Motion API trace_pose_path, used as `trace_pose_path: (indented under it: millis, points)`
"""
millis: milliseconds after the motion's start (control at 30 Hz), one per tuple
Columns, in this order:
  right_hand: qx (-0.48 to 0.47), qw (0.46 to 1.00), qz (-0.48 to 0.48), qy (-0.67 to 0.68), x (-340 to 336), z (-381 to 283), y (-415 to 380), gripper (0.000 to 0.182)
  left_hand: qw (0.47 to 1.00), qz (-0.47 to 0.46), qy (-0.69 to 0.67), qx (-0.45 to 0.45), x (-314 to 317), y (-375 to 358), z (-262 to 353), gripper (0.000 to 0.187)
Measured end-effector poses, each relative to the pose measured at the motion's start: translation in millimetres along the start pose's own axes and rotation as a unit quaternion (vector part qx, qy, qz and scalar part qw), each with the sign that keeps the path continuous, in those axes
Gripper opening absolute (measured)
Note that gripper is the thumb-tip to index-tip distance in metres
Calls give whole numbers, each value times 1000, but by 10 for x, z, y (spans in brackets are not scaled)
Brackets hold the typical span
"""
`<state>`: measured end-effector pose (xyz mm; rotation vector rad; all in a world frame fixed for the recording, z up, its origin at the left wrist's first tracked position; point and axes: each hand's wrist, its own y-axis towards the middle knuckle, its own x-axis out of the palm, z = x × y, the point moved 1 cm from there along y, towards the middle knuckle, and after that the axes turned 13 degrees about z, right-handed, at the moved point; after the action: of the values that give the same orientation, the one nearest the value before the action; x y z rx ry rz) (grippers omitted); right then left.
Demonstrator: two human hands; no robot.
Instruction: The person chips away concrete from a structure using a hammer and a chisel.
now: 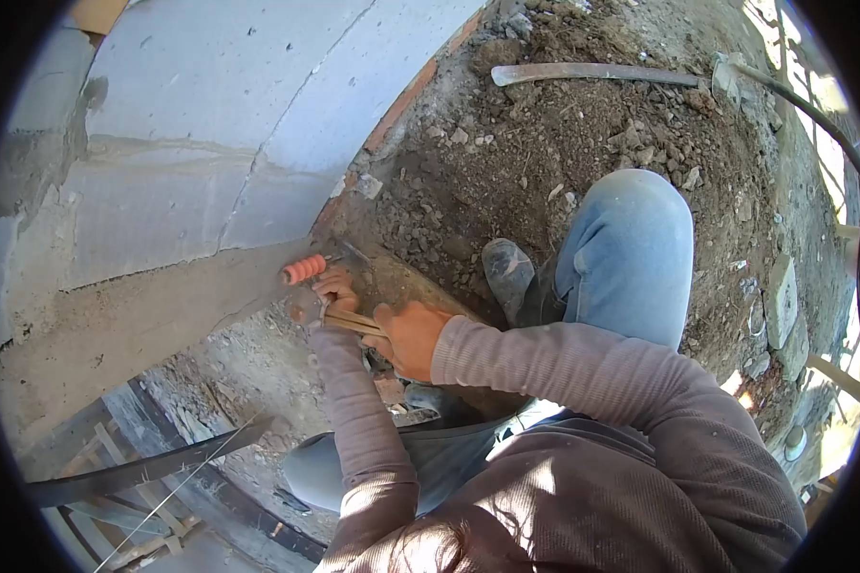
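My right hand (415, 340) is closed around the wooden handle (355, 323) of what looks like a hammer. Its dull head (306, 307) lies over my left wrist area, close to the wall base. Just beyond it, my left hand (337, 286) has its fingers curled; the hammer partly covers it, and what it grips does not show clearly. Right beside those fingers is an orange ribbed handle (303, 269) with a thin metal shank pointing towards the soil. A wooden plank or beam (416, 284) runs under my hands.
A pale block wall (191, 124) rises at the left above a rough concrete base (124, 315). Loose soil and stones (545, 153) cover the ground ahead. A long-handled tool (597, 73) lies across it. A dark bar (153, 468) and timber frames are at lower left.
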<state>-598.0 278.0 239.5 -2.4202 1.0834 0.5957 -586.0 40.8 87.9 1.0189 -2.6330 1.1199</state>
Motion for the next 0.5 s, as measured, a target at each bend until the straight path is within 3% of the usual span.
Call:
trace_pose_path:
  millis: [33,100,133,167,200,233,300,333,367,433,500]
  points:
    - [-26,999,0,27,-189,-112,-85,37,1000,-2,-5,0,-59,-26,11,20]
    - [-57,998,-4,37,-481,-320,-146,37,979,88,151,107,10,-71,-153,10]
    - [-85,995,-11,54,-560,-399,-177,37,979,81,148,113,-8,-69,-325,10]
    - [-93,994,-17,55,-609,-423,-216,37,819,203,326,426,-44,-56,-713,15]
    - [-74,994,-8,80,-654,-425,-266,36,520,299,444,666,-36,-86,-928,20]
    - [-54,993,1,103,-687,-408,-316,36,521,299,435,671,-60,-48,-847,20]
    - [-35,992,29,115,-596,-251,-451,36,129,115,451,876,-90,62,-694,31]
    - [-8,990,62,130,-542,-143,-520,36,131,119,442,879,-82,106,-632,31]
    - [-14,990,53,126,-503,-59,-581,36,86,150,460,871,-45,121,-603,35]
    - [60,990,77,101,-443,119,-637,38,-20,193,435,879,29,189,-592,36]
    - [69,986,114,98,-373,263,-707,37,-40,161,468,868,25,220,-815,34]
